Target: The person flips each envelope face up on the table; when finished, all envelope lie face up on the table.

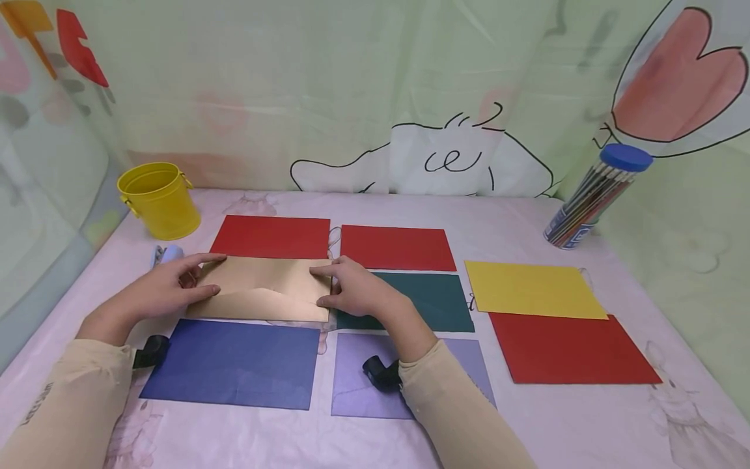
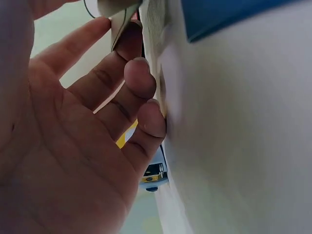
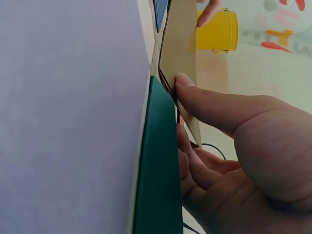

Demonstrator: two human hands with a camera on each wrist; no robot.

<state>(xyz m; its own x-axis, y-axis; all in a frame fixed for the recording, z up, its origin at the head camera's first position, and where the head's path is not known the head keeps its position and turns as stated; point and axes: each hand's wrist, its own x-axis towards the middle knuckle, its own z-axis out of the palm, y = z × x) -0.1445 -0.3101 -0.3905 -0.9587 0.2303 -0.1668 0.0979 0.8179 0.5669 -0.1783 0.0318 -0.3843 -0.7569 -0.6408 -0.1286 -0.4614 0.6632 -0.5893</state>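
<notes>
A gold sheet of paper (image 1: 263,286) lies on the table among coloured sheets, folded over with a raised bulge along its middle. My left hand (image 1: 202,277) holds its left edge, index finger along the top and thumb below. In the left wrist view the gold paper's edge (image 2: 119,17) sits at the fingertips of the left hand (image 2: 131,83). My right hand (image 1: 322,283) pinches the right edge. In the right wrist view the right hand (image 3: 181,112) has its thumb on top of the gold paper (image 3: 180,39) and its fingers beneath.
Around the gold sheet lie two red sheets (image 1: 272,236) (image 1: 397,247), a green sheet (image 1: 433,301), a blue sheet (image 1: 234,361) and a lavender sheet (image 1: 357,384). A yellow sheet (image 1: 533,288) and another red sheet (image 1: 571,348) lie to the right. A yellow bucket (image 1: 159,198), a small light-blue tool (image 1: 166,254) and a pencil tube (image 1: 597,195) stand at the back.
</notes>
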